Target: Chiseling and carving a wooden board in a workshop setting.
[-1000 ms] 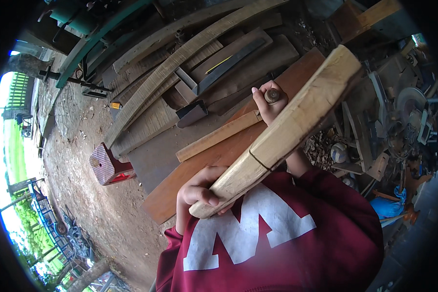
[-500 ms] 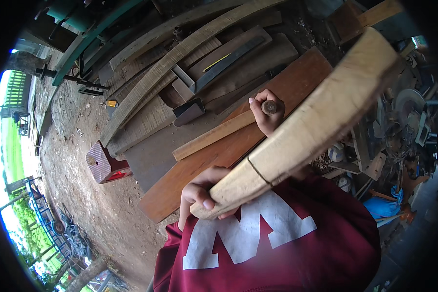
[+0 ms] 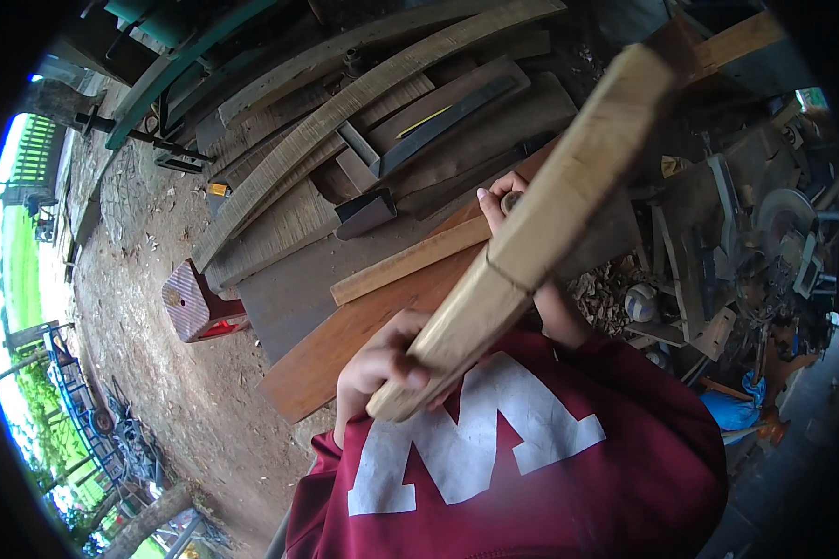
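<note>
My left hand (image 3: 382,363) is closed round the narrow end of a pale, club-shaped wooden mallet (image 3: 531,233). The mallet slants up to the right, thicker at its far end, with a dark line around its middle. Beyond it, my right hand (image 3: 494,211) grips a round-ended wooden handle (image 3: 510,199); the mallet covers part of this hand, and the tool's working end is hidden. Under my hands, a light wood strip (image 3: 410,261) lies along a reddish-brown board (image 3: 336,359).
Long curved timbers (image 3: 345,112) lie across the far side, near a yellow pencil (image 3: 423,123) and a dark flat bar (image 3: 452,124). A red stool (image 3: 191,303) stands at left. Scrap wood, a ball (image 3: 640,303) and a blue bag (image 3: 725,406) crowd the right.
The mallet's far end has swung left, and now covers part of my right hand and its handle. My left hand keeps its grip, shifted slightly left.
</note>
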Tool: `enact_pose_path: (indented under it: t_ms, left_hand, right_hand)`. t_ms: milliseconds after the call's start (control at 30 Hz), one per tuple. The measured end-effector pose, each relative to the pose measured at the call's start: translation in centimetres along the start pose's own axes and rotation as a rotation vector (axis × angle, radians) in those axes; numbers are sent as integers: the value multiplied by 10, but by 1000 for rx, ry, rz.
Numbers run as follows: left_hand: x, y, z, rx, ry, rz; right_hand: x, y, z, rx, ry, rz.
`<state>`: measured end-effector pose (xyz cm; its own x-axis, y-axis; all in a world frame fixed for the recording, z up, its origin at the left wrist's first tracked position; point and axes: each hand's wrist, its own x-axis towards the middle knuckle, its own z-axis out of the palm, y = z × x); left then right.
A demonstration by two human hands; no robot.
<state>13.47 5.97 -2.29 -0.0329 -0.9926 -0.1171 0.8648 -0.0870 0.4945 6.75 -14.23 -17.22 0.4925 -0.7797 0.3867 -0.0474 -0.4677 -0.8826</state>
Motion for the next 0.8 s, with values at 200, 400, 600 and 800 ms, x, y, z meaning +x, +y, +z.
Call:
enact_pose_path:
  t_ms: [200,400,600,800]
  left_hand:
    - [9,-7,-5,-69,253,-85]
    - [2,-6,-23,-100,-39,-60]
    - [2,-7,-31,27,81,-129]
    - [-3,19,7,-301,-15,-23]
  right_hand:
    - [12,-18,-8,98,8,-90]
    - [8,-36,-2,460,123,112]
    - [15,-27,-3,-125,-38,-122]
    - [13,-42,-2,64,-72,159]
